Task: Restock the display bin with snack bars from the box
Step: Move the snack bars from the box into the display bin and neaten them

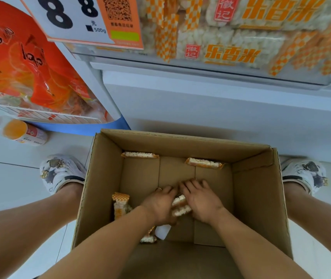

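An open cardboard box [257,190] stands on the floor between my feet. Both hands reach down to its bottom. My left hand [158,204] and my right hand [200,200] are cupped side by side around a small stack of rice snack bars [180,207] in clear and orange wrappers. Loose bars lie elsewhere in the box: one at the far left wall [139,155], one at the far middle [204,163], one upright at the left [120,206], one near the front [148,238]. The clear display bin [221,63] above holds many of the same bars.
A price sign [76,19] hangs at the bin's left. A wire basket with red snack bags [26,63] is at the upper left. A drink bottle [17,131] lies on the white floor. My shoes [60,170] flank the box.
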